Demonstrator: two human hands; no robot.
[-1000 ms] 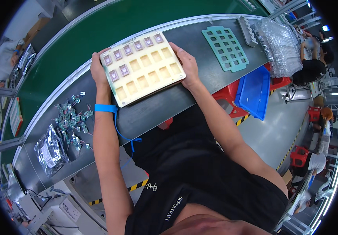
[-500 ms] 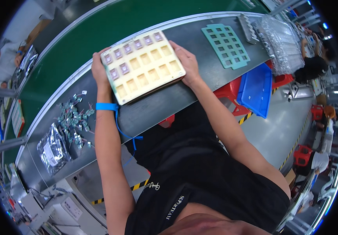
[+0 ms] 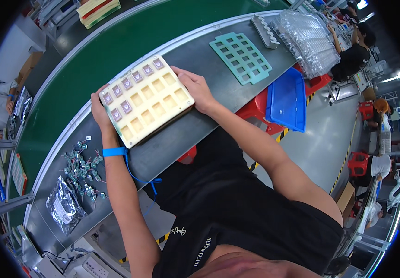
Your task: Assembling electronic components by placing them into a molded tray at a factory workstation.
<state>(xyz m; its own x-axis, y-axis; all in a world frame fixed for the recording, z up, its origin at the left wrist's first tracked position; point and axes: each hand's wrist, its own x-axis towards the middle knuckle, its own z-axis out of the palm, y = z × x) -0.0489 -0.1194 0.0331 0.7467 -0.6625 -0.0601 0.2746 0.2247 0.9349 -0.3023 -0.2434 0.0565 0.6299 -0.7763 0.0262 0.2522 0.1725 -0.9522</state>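
A cream-coloured rectangular tray (image 3: 147, 117) with rows of square pockets is held level over the dark bench. Several small purplish square pieces (image 3: 126, 83) fill the far row and part of the middle row; the other pockets hold nothing. My left hand (image 3: 100, 110) clasps the tray's left edge, a blue wrist strap (image 3: 115, 151) just below it. Opposite, my right hand (image 3: 197, 91) wraps round the right edge, thumb on top. Whether the tray's underside touches the bench is hidden.
Left on the bench (image 3: 172, 142) lie a heap of small wired circuit boards (image 3: 82, 169) and a silver bag (image 3: 64, 206). To the right are a teal grid plate (image 3: 241, 58), a metal strip (image 3: 265, 31), bubble-wrapped trays (image 3: 305, 44) and a blue bin (image 3: 285, 102). Behind runs a green conveyor (image 3: 75, 92).
The whole view has swung, so the tray and both hands appear lower and further left. My hands keep the same hold on the tray, and its pieces sit in the same pockets.
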